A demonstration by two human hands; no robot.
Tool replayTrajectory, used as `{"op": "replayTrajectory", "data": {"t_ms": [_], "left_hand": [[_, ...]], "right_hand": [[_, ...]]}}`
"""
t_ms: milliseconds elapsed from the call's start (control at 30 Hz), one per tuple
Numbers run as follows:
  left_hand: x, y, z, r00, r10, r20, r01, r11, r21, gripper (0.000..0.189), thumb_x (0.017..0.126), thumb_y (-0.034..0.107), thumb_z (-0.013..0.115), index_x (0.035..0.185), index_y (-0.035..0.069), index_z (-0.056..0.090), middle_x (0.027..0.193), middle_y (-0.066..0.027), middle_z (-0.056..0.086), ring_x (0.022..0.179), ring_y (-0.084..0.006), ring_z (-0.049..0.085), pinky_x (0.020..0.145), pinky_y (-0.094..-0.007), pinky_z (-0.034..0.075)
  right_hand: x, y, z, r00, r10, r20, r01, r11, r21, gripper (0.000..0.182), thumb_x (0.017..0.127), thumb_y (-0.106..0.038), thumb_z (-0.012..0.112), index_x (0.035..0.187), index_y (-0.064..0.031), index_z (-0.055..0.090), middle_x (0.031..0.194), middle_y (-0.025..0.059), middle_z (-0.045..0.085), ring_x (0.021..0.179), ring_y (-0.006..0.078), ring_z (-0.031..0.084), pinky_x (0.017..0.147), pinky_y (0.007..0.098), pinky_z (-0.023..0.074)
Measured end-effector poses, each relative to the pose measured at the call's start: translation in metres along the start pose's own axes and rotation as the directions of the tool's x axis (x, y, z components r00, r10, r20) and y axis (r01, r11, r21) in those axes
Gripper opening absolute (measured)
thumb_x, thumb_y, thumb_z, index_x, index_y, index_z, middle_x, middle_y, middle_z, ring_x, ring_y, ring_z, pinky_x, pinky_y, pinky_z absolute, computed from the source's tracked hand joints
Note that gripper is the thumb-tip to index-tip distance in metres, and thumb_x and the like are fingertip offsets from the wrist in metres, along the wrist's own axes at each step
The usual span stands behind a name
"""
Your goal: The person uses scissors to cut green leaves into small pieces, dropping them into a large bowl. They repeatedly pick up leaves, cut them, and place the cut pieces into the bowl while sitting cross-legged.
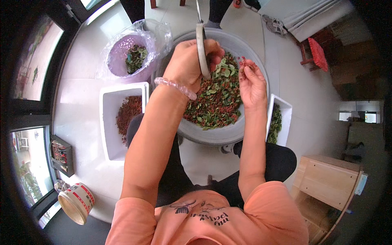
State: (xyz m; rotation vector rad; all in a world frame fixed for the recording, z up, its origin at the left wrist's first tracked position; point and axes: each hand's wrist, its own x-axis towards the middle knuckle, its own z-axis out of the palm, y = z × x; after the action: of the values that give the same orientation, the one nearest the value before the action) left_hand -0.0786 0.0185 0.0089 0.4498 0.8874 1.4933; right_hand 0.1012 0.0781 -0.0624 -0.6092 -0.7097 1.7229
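My left hand [196,58], with a beaded bracelet at the wrist, grips a pair of scissors [201,50] with pale handles. The blade points away from me. Between the thumb and fingers of my right hand [253,81] is a sprig of small red berries [245,63], like Sichuan peppercorns. Its thin green stem reaches towards my left hand; whether the left fingers touch it, I cannot tell. Both hands are over a large grey basin [208,136], which holds a heap of red berries and green leaves [214,98].
On the left are a white foam box [107,122] of red berries and a lilac basket [111,62] with plastic film and leaves. A narrower foam box [286,119] of leaves sits right. Another person's legs [219,12] are beyond the basin. A bucket [76,202] stands lower left.
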Motion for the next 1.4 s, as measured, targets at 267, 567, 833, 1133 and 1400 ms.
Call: {"op": "replayTrajectory", "data": {"t_ms": [267, 567, 833, 1133, 1400], "left_hand": [[-0.017, 0.022, 0.011, 0.998, 0.025, 0.061, -0.028, 0.998, 0.048, 0.017, 0.076, 0.014, 0.062, 0.079, -0.002, 0.058, 0.065, -0.0073, 0.059, 0.050, -0.0100, 0.052, 0.046, -0.0206, 0.042], [-0.007, 0.014, -0.002, 0.921, 0.387, 0.037, -0.336, 0.745, 0.577, 0.017, 0.064, 0.008, 0.072, 0.073, -0.001, 0.060, 0.063, -0.0009, 0.057, 0.057, -0.0064, 0.049, 0.052, -0.0219, 0.041], [-0.019, 0.021, 0.006, 0.931, 0.357, 0.070, -0.286, 0.599, 0.748, 0.024, 0.063, 0.016, 0.073, 0.075, -0.003, 0.061, 0.061, -0.0020, 0.057, 0.056, -0.0061, 0.049, 0.050, -0.0224, 0.041], [-0.009, 0.020, -0.005, 0.946, 0.315, 0.073, -0.292, 0.737, 0.610, 0.019, 0.067, 0.012, 0.071, 0.076, -0.003, 0.062, 0.061, -0.0024, 0.057, 0.051, -0.0061, 0.049, 0.043, -0.0198, 0.037], [-0.007, 0.020, -0.003, 0.948, 0.319, -0.007, -0.219, 0.668, 0.712, 0.029, 0.059, 0.019, 0.073, 0.075, -0.003, 0.065, 0.064, -0.0113, 0.062, 0.059, -0.0139, 0.058, 0.060, -0.0290, 0.047]], "right_hand": [[0.012, -0.011, 0.044, 0.991, 0.033, -0.127, -0.038, 0.998, -0.040, 0.013, 0.076, 0.001, 0.062, 0.086, -0.0057, 0.058, 0.085, 0.0039, 0.060, 0.076, 0.0130, 0.056, 0.068, 0.0245, 0.0466], [-0.003, -0.027, 0.074, 0.990, 0.126, 0.067, -0.110, 0.973, -0.204, 0.013, 0.075, 0.001, 0.062, 0.086, -0.0056, 0.057, 0.084, 0.0033, 0.059, 0.075, 0.0123, 0.055, 0.064, 0.0237, 0.0460], [-0.007, -0.031, 0.099, 0.990, 0.054, 0.130, 0.031, 0.818, -0.575, 0.017, 0.073, 0.001, 0.063, 0.088, -0.0003, 0.055, 0.083, 0.0065, 0.059, 0.069, 0.0110, 0.057, 0.060, 0.0214, 0.0455], [0.006, -0.026, 0.109, 0.973, -0.111, 0.200, 0.226, 0.617, -0.754, 0.017, 0.070, 0.000, 0.066, 0.084, 0.0014, 0.056, 0.078, 0.0050, 0.059, 0.067, 0.0102, 0.055, 0.060, 0.0229, 0.0457], [0.007, -0.022, 0.113, 0.972, -0.077, 0.222, 0.218, 0.653, -0.725, 0.015, 0.074, -0.003, 0.065, 0.086, 0.0021, 0.057, 0.080, 0.0059, 0.060, 0.070, 0.0105, 0.056, 0.062, 0.0237, 0.0464]]}}
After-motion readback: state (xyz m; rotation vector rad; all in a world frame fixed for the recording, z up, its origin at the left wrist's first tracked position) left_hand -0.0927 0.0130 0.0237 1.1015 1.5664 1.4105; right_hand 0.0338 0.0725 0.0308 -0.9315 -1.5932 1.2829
